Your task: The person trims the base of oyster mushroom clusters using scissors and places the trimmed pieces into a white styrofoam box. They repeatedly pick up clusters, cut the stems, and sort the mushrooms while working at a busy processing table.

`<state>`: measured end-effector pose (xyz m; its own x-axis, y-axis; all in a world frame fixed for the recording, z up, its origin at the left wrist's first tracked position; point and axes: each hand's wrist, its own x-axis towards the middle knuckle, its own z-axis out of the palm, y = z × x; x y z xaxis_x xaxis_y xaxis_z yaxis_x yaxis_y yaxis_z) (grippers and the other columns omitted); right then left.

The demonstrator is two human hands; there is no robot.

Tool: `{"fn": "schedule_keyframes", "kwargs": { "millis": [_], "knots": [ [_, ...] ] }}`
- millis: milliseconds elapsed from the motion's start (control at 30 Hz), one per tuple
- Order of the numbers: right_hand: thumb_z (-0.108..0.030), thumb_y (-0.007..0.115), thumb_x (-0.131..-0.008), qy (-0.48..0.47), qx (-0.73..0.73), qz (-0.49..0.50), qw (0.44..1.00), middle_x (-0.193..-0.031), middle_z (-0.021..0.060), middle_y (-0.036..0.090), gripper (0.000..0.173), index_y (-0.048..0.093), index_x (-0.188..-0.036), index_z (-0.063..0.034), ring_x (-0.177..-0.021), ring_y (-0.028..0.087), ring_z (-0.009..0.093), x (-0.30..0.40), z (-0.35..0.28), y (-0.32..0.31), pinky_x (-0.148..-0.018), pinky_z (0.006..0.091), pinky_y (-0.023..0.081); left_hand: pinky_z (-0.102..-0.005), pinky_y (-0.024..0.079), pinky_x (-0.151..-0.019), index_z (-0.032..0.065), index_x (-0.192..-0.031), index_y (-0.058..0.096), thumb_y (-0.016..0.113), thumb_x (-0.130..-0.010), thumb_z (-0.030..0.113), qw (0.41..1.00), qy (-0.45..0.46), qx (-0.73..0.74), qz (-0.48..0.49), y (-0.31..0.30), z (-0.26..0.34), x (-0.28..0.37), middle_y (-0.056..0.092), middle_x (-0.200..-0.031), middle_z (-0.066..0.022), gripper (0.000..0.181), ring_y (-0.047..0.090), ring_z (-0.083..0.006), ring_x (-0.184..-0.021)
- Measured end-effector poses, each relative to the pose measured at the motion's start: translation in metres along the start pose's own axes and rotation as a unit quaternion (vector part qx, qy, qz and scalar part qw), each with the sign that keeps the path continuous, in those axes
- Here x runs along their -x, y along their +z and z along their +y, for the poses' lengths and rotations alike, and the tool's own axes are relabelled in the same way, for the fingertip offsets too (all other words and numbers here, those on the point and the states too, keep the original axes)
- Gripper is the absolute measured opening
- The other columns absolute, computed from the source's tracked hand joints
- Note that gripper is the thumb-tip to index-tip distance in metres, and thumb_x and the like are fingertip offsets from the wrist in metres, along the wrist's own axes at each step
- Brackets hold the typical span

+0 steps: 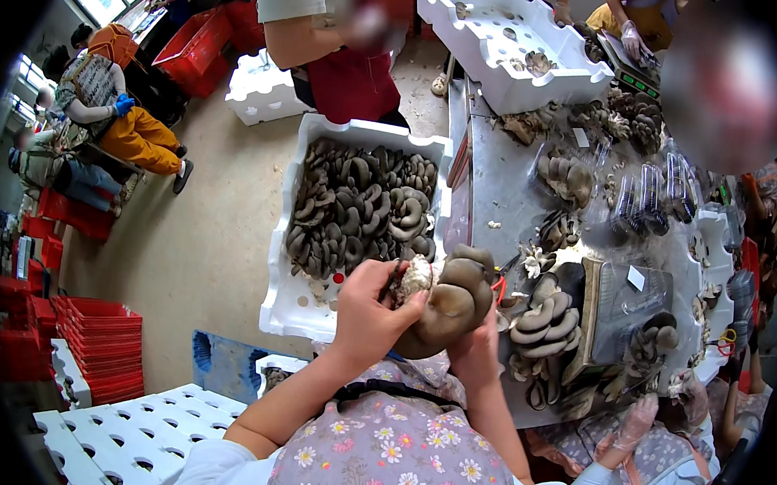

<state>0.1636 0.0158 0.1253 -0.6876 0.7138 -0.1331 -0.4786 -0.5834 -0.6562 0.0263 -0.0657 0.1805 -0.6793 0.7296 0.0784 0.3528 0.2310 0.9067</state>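
Observation:
Between my two hands is a large cluster of oyster mushrooms (455,293), its brown caps to the right and its pale, crumbly base (417,279) to the left. My left hand (371,301) grips the base with fingers and thumb. Dark tips of something thin show at the fingers; what it is cannot be told. My right hand (479,348) supports the caps from below and the right, its fingers mostly hidden. Just beyond the hands stands a white foam crate (280,262) with many grey oyster mushrooms (364,201). Orange-red scissor handles (500,288) show beside the cluster on the metal table (497,216).
On the table at right lie more mushroom clusters (547,322), a scale (631,304) and clear plastic trays (652,192). Another foam crate (525,84) stands at the far end. Co-workers stand ahead and at right, one gloved hand (638,418) near the table's edge. White foam lids or crates (136,434) lie lower left.

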Motion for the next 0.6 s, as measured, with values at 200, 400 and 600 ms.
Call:
{"fn": "schedule_keyframes", "kwargs": {
  "millis": [200, 400, 600],
  "knots": [
    [-0.027, 0.067, -0.070, 0.105, -0.045, 0.034, 0.993, -0.122, 0.0103, 0.050, 0.074, 0.036, -0.133, -0.0032, -0.113, 0.052, 0.024, 0.018, 0.006, -0.041, -0.097, 0.0382, 0.043, -0.0322, 0.047, -0.067, -0.0031, -0.097, 0.061, 0.061, -0.087, 0.015, 0.994, -0.009, 0.080, -0.073, 0.000, -0.006, 0.007, 0.061, -0.085, -0.0137, 0.021, 0.060, -0.0254, -0.077],
    [-0.055, 0.059, -0.064, 0.111, -0.038, 0.016, 0.993, -0.119, 0.0193, 0.054, 0.091, 0.039, -0.130, 0.0037, -0.104, 0.058, 0.031, 0.030, -0.001, -0.061, -0.089, 0.0394, 0.049, -0.0174, 0.031, -0.047, 0.0006, -0.094, 0.058, 0.047, -0.096, 0.011, 0.961, -0.077, 0.176, -0.199, -0.023, 0.003, -0.002, 0.055, -0.073, 0.0012, 0.016, 0.040, -0.0007, -0.056],
    [-0.031, 0.072, -0.049, 0.066, 0.081, -0.008, 0.994, -0.124, 0.0204, 0.049, 0.100, 0.028, -0.134, 0.0017, -0.110, 0.055, 0.033, 0.035, -0.024, -0.054, -0.095, 0.0432, 0.046, -0.0291, 0.040, -0.055, 0.0000, -0.083, 0.058, 0.050, -0.091, 0.006, 0.962, 0.049, 0.048, -0.265, -0.024, 0.009, 0.003, 0.054, -0.067, -0.0053, 0.013, 0.051, -0.0150, -0.059]
  ]
}}
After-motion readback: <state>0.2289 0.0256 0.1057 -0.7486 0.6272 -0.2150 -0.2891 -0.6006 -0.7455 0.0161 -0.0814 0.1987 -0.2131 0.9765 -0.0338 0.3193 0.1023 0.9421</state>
